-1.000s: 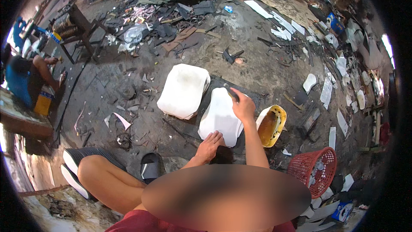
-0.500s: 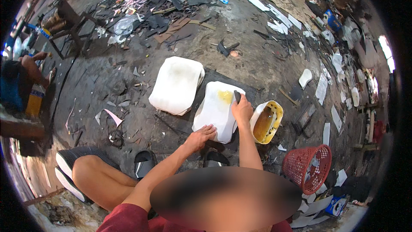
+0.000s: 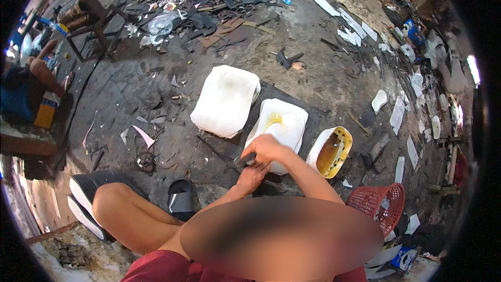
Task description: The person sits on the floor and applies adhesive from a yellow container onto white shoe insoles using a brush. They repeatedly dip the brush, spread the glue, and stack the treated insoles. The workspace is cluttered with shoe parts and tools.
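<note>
In front of me a stack of white sheets [image 3: 291, 128] lies on a dark flat mat [image 3: 314, 115], with a smear of yellow glue [image 3: 274, 119] on its top sheet. My right hand [image 3: 269, 149] is closed on a small dark spreader [image 3: 243, 160] over the stack's near left edge. Below it, my left hand [image 3: 251, 178] is at the near edge, its fingers partly covered by the right. A taller stack of white sheets [image 3: 224, 99] sits to the left. On the right stands a cut-open plastic container [image 3: 342, 151] with brown-yellow glue inside.
A red plastic basket [image 3: 371, 204] stands at the near right. One black sandal [image 3: 181, 198] lies near my leg. Dark scraps [image 3: 203, 26] and white offcuts [image 3: 349, 23] litter the far floor. Another person's leg [image 3: 43, 73] shows at the left, beside a wooden stand [image 3: 99, 23].
My right hand has moved from the stack's far right side to its near left edge with the spreader. My left hand has drawn back toward me. The yellow smear has a different shape.
</note>
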`<state>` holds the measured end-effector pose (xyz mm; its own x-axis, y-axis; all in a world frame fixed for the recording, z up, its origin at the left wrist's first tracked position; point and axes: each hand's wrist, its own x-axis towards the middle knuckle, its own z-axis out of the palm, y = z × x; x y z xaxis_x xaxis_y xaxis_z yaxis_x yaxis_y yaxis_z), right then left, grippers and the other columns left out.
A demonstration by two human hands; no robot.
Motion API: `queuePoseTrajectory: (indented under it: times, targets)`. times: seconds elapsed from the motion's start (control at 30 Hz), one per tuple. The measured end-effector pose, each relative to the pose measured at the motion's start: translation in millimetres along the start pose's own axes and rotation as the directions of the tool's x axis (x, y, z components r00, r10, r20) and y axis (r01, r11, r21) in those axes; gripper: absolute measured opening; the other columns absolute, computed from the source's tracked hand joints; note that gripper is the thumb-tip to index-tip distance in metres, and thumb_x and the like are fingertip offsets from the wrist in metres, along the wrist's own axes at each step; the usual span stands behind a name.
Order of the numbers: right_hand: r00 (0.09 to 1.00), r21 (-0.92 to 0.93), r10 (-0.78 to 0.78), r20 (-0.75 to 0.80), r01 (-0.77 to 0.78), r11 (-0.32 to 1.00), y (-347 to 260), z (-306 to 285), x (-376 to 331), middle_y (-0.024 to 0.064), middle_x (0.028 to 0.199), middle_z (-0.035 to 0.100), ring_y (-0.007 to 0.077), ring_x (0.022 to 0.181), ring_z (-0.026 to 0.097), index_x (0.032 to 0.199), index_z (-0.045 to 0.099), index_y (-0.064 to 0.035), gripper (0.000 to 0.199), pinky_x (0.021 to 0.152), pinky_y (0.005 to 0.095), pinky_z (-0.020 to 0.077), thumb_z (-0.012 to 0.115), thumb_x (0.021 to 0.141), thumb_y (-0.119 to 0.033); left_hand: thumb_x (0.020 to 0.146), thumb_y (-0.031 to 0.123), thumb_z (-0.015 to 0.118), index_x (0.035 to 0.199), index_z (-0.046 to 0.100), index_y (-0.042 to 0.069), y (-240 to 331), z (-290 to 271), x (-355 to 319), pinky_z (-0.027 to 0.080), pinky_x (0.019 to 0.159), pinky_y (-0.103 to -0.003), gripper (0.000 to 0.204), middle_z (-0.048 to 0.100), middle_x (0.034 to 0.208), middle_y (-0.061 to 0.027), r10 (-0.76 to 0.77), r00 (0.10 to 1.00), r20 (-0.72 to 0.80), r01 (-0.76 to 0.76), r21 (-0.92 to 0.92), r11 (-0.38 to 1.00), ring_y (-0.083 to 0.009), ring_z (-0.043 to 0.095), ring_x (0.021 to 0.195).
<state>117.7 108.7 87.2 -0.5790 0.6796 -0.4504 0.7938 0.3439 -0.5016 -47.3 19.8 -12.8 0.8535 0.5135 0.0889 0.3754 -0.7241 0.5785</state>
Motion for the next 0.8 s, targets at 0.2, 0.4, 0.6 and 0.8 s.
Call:
queuePoseTrajectory:
  times: [0.2,0.4,0.6,0.8]
  targets:
    - [0.607,0.290,0.558,-0.565,-0.488,0.824,66,-30,-32,0.0115,0.103,0.074,0.0305,0.096,0.070,0.116,0.073,-0.0239,0.035,0.082,0.0442,0.0551,0.066,0.083,-0.017,0.072,-0.008,0.058,0.136,0.051,0.000,-3,-9,16,0.032,0.120,-0.043,0.066,0.049,0.147,-0.0122,0.010,0.998,-0.058,-0.013,-0.051,0.999,-0.0307,0.041,0.141]
    - [0.771,0.100,0.387,-0.506,-0.393,0.914,45,26,-14,0.0085,0.099,0.074,0.0298,0.087,0.071,0.119,0.070,-0.0252,0.034,0.075,0.0461,0.0558,0.064,0.085,-0.021,0.074,-0.004,0.060,0.135,0.053,0.001,16,-19,12,0.033,0.119,-0.043,0.061,0.051,0.144,-0.0157,-0.020,0.999,-0.046,0.022,0.040,0.999,-0.0331,0.043,0.139]
    - [0.815,0.034,0.251,-0.522,-0.274,0.961,-29,79,-21,0.0071,0.099,0.074,0.0288,0.083,0.071,0.118,0.068,-0.0206,0.039,0.067,0.0462,0.0562,0.060,0.081,-0.011,0.081,0.013,0.059,0.116,0.064,0.003,55,21,-5,0.048,0.100,-0.047,0.036,0.065,0.118,-0.0157,0.025,0.985,0.170,-0.007,-0.104,0.995,-0.0347,0.061,0.112]
    - [0.848,0.224,0.265,-0.459,-0.179,0.958,-76,101,-31,0.0083,0.105,0.073,0.0340,0.087,0.069,0.123,0.066,-0.0161,0.037,0.072,0.0451,0.0560,0.065,0.087,-0.018,0.091,0.019,0.055,0.141,0.050,0.008,68,47,-24,0.030,0.118,-0.047,0.052,0.044,0.153,-0.0102,0.139,0.990,0.035,-0.135,-0.111,0.985,-0.0286,0.038,0.143]
